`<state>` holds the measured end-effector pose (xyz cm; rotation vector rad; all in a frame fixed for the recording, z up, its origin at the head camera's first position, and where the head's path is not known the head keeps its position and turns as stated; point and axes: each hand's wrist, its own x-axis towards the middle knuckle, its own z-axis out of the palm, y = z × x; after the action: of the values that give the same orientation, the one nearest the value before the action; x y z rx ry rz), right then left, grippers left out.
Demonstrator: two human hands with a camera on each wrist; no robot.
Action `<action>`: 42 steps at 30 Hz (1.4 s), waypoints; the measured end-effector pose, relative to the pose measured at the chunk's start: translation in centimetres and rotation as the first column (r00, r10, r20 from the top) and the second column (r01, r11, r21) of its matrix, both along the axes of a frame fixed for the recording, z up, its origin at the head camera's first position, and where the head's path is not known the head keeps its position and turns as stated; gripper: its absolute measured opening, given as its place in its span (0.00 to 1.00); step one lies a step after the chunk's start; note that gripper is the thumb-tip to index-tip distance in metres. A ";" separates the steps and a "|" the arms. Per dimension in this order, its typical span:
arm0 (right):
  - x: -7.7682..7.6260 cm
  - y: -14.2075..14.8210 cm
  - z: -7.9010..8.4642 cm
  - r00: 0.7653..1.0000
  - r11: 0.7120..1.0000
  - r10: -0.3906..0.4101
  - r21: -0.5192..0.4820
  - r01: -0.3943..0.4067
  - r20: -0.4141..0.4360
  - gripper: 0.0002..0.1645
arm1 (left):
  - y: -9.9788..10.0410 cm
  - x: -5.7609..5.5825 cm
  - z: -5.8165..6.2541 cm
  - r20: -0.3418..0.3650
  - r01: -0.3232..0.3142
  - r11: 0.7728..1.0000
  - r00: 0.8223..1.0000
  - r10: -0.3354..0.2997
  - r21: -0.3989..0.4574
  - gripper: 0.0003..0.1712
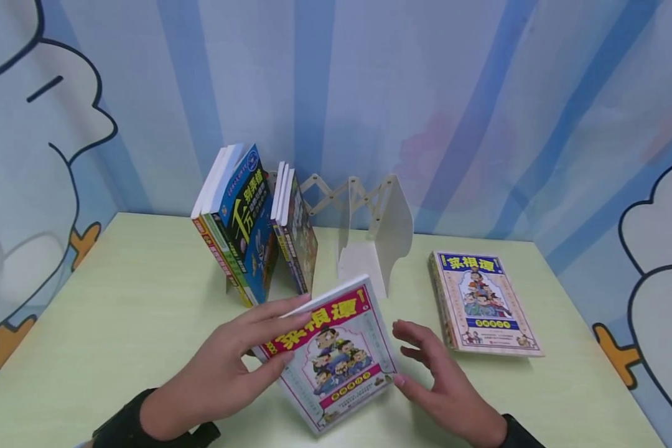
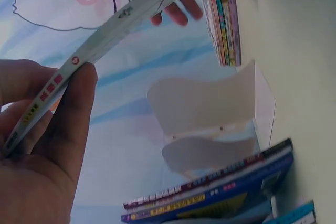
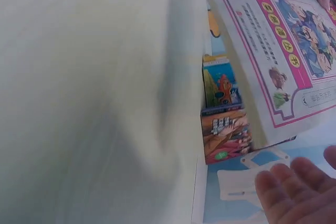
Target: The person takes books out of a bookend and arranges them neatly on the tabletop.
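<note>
My left hand (image 1: 235, 358) grips a thin paperback book (image 1: 341, 373) by its upper left side, thumb and fingers on opposite covers. The cover has a pink title band with yellow characters and a cartoon group; the book is tilted above the table. In the left wrist view its white spine (image 2: 102, 38) runs between the thumb and fingers. My right hand (image 1: 448, 389) hovers by the book's right edge with fingers loosely bent. From the head its thumb seems near the lower right corner; whether it touches cannot be told. The right wrist view shows the fingers (image 3: 294, 187) apart from the book.
Behind the book stands a white expandable bookend rack (image 1: 394, 230). Tall books (image 1: 246, 224) and smaller ones (image 1: 299, 236) lean upright in its left sections. A stack of similar books (image 1: 487, 305) lies at right on the pale green table (image 1: 117, 311). A patterned curtain hangs behind.
</note>
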<state>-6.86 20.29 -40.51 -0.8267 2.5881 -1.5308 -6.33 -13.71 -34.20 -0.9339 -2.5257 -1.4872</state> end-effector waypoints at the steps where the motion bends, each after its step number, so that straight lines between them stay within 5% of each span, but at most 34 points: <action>1: 0.1 -0.1 0.1 0.999 1.000 0.005 0.006 -0.006 0.037 0.39 | 0.2 0.2 0.0 0.019 0.019 1.000 1.000 -0.019 -0.004 0.34; 7: 0.7 -0.5 0.8 0.981 0.998 0.040 0.049 -0.050 0.192 0.26 | 0.8 0.5 0.0 0.120 0.108 0.994 0.987 -0.110 0.023 0.28; 11: 0.7 -0.7 0.8 0.980 0.998 0.044 0.031 -0.051 0.192 0.18 | 0.9 0.3 -0.3 0.093 0.115 0.993 0.989 -0.116 0.019 0.28; 25: 0.6 -0.4 0.2 0.986 0.984 0.123 -0.141 -0.106 0.116 0.17 | 0.6 -0.3 -1.6 0.032 0.021 0.995 0.999 -0.025 0.100 0.30; 33: 0.4 0.2 0.2 0.984 0.991 -0.018 -0.129 0.041 0.175 0.18 | 0.1 -0.3 -1.9 -0.068 -0.139 0.989 0.988 0.136 -0.041 0.32; 42: -0.3 1.4 1.2 0.941 0.975 -0.122 -0.137 0.173 0.314 0.23 | 0.0 -1.2 -2.7 -0.110 -0.195 0.956 0.979 0.174 -0.219 0.32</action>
<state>-7.13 21.72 -39.28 -0.3689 2.3712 -1.7675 -7.49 -13.69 -36.87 -0.7441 -2.6728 -1.0955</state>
